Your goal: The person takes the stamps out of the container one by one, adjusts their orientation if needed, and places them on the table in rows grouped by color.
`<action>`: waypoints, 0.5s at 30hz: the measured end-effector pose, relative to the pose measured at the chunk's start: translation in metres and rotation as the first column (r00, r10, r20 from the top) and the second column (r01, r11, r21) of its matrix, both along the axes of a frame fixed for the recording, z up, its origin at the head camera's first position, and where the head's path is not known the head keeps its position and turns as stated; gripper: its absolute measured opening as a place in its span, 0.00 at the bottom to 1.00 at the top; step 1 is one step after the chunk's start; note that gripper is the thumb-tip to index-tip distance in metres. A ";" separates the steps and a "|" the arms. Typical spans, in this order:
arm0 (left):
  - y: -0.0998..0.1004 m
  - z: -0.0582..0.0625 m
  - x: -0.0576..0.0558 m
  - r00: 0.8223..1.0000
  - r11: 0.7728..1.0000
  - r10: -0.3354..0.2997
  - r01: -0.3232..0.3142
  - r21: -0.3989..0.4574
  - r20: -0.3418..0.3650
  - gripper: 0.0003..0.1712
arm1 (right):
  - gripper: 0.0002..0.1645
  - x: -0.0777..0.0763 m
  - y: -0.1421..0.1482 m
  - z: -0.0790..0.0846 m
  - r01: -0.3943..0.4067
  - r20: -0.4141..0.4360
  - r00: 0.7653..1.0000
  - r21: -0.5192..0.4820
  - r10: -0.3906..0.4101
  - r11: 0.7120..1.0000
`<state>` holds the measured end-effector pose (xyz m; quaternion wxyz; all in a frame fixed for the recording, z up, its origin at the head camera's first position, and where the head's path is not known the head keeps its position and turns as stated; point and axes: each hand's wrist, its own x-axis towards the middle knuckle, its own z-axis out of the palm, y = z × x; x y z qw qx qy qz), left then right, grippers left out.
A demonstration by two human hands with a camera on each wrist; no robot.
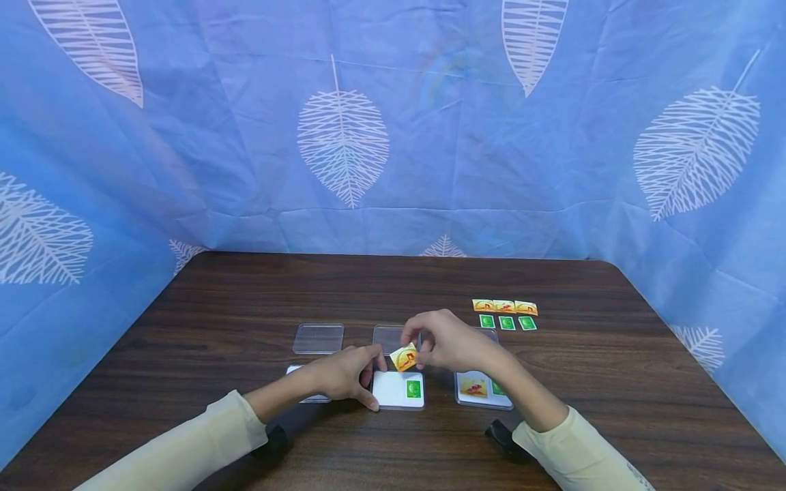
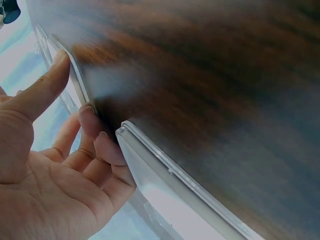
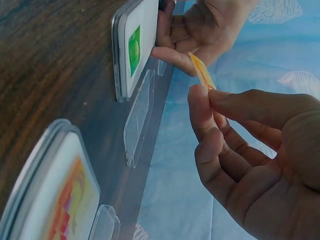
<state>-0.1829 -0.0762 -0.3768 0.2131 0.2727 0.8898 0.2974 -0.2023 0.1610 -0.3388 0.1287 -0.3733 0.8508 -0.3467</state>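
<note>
In the head view, my right hand (image 1: 453,341) pinches a small yellow-orange sticker (image 1: 404,357) between thumb and fingertip, held above the far edge of the middle case. The right wrist view shows the sticker (image 3: 202,71) nearly edge-on. The middle case (image 1: 389,390) is shallow and clear, filled with white, and bears a green sticker (image 1: 414,389) at its right. My left hand (image 1: 346,372) holds this case at its left side, thumb at the near corner and index finger at the far edge. Its other fingers curl beside the case.
A right-hand case (image 1: 484,402) carries an orange and a green sticker. The left-hand case (image 1: 295,369) is partly hidden by my left hand. Clear lids (image 1: 318,339) lie behind the cases. Orange stickers (image 1: 505,307) and green stickers (image 1: 506,323) lie in rows at the back right.
</note>
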 end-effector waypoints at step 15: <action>0.000 0.000 0.001 1.000 1.000 0.012 -0.012 -0.008 0.016 0.25 | 0.15 -0.003 0.007 0.001 0.006 0.038 0.999 -0.044 -0.005 0.999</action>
